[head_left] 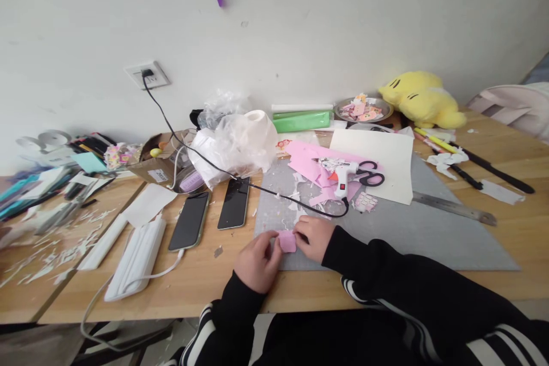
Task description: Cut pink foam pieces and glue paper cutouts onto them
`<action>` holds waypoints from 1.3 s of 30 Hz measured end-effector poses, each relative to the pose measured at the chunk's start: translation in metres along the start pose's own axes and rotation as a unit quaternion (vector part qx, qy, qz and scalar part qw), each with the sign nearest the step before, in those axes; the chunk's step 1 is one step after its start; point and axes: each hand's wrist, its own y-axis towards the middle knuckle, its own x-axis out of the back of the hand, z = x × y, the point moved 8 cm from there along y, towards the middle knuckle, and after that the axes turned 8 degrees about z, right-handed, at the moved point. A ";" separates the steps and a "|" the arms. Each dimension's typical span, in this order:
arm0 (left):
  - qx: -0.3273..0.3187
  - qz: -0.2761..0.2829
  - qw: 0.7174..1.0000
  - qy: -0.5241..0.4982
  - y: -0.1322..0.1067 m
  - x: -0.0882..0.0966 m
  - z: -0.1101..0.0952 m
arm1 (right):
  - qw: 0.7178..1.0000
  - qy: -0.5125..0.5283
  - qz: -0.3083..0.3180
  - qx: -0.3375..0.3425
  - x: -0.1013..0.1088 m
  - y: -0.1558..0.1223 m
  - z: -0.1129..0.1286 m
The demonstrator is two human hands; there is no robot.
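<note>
A small pink paper piece [287, 242] lies between my hands, low over the grey cutting mat [433, 240] near its front edge. My left hand [258, 260] pinches its left side between thumb and fingers. At its right edge, my right hand [315, 237] has curled fingers closed on the paper. Beyond them lies a white glue gun [343, 179] with a black cord. Scissors with black handles [369, 174] rest beside it, over larger pink paper [306, 161] and white scraps. A small patterned piece [366, 202] sits right of the glue gun.
Two phones [190, 222] and a white power bank-like block [136, 257] stand left. The black cord [206, 163] runs from the wall socket [148, 75] across the table. A steel ruler [454, 207], cream sheet [381, 163], metal dish [343, 110] and yellow plush [422, 98] are right and behind.
</note>
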 end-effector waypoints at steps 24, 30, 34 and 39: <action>0.047 0.019 0.994 -0.098 0.006 -0.008 0.010 | 0.998 0.048 0.020 -0.042 0.000 0.002 -0.007; 0.024 0.024 0.941 -0.337 0.009 -0.016 0.006 | 0.994 0.099 -0.003 -0.045 0.005 0.002 -0.009; 0.037 0.063 0.924 -0.375 0.035 -0.008 -0.005 | 0.978 0.173 -0.106 -0.056 0.029 -0.003 -0.014; 0.045 0.118 0.847 -0.517 0.086 -0.004 -0.029 | 0.917 0.327 -0.198 -0.114 0.052 -0.008 -0.043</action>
